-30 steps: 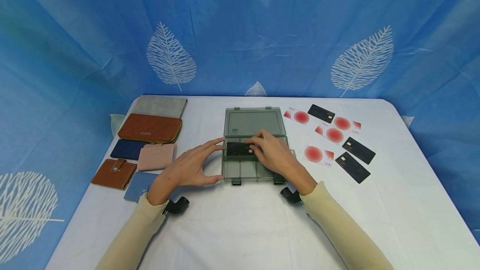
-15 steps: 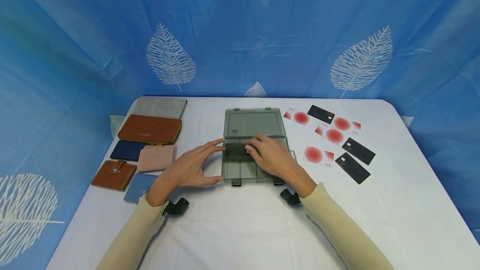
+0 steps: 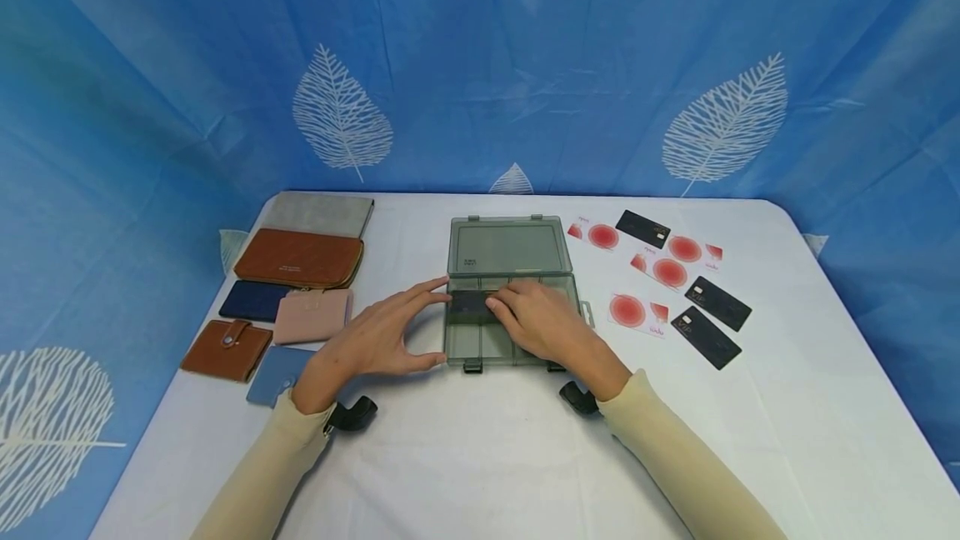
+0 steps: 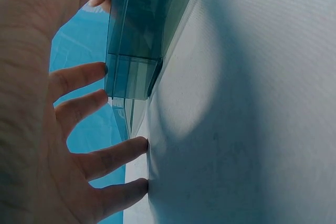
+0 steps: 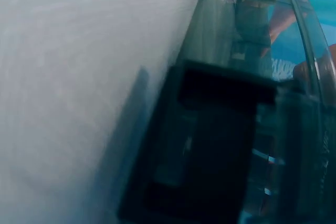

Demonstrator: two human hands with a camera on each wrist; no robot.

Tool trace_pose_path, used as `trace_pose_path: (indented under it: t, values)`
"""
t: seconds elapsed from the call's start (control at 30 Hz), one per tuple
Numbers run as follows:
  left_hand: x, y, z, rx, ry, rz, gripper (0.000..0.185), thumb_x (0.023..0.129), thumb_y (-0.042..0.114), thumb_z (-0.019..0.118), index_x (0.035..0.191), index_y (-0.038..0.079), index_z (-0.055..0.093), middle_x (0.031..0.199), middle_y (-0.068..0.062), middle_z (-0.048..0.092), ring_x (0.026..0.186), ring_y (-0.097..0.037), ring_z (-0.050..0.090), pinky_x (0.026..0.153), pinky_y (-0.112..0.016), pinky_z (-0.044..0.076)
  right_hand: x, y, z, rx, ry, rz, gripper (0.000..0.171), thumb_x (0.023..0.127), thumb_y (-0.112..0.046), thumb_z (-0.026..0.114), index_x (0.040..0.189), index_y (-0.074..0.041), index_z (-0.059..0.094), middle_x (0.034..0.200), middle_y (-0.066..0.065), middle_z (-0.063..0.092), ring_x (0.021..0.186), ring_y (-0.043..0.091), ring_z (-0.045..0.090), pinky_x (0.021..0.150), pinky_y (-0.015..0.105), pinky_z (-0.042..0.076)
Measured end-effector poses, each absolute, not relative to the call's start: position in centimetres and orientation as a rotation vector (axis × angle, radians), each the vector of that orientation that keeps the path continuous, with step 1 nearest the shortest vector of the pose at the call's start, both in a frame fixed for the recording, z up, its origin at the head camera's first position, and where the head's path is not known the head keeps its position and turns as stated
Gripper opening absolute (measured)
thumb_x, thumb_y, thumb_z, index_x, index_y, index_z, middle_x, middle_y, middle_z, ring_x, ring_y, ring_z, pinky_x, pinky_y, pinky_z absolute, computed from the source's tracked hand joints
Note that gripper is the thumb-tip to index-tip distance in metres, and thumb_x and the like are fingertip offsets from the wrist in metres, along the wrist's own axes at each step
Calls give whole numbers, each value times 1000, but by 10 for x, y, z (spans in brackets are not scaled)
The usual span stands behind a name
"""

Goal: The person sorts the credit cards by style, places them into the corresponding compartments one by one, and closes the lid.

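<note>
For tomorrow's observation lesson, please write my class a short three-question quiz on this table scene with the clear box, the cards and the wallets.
1. True or false: the lid of the clear box lies open.
2. How many black cards lie on the table to the right of the box? A) one B) three C) five
3. Fill in: the right hand presses a ___ card into the box, while the left hand steadies its left side.

Key
1. True.
2. B: three, among four white cards with red circles.
3. Black.
</note>
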State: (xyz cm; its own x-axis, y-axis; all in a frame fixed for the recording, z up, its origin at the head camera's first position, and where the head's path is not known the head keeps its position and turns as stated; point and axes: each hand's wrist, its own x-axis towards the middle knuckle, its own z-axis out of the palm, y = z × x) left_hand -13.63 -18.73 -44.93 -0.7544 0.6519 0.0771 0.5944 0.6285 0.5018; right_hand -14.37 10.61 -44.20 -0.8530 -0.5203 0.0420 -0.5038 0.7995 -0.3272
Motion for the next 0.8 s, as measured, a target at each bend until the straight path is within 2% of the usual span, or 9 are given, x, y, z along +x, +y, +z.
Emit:
trace_pose_path:
  t: [0.17, 0.37, 0.63, 0.8]
  values:
    - [-137, -188, -448, 1065, 2733, 778, 82, 89, 51, 84, 157, 15, 55, 175, -3, 33, 150, -35, 49, 110, -62, 49, -145, 110, -438, -823, 2927, -522, 44, 116, -40, 47, 132, -11, 77, 133, 10, 74, 127, 32, 68, 108, 53, 54]
    - [-138, -188, -447, 1067, 2736, 769, 82, 89, 52, 84, 157, 15, 56, 175, -3, 34, 150, -36, 49, 108, -62, 50, -148, 116, -426, -829, 2925, -618, 39, 114, -40, 52, 128, -14, 79, 125, 4, 77, 119, 27, 72, 98, 52, 58]
    - [-138, -187, -446, 1048, 2731, 755, 82, 89, 52, 83, 157, 15, 56, 175, -3, 33, 152, -36, 47, 109, -64, 49, -156, 139, -410, -764, 2940, -731, 36, 111, -36, 62, 136, -14, 76, 137, 7, 74, 125, 31, 70, 90, 54, 60]
    - [-139, -187, -444, 1047, 2734, 744, 82, 89, 52, 83, 157, 15, 56, 175, -4, 34, 151, -36, 47, 109, -64, 49, -167, 161, -403, -708, 2954, -798, 39, 108, -32, 68, 140, -12, 73, 140, 8, 72, 127, 31, 68, 94, 54, 58]
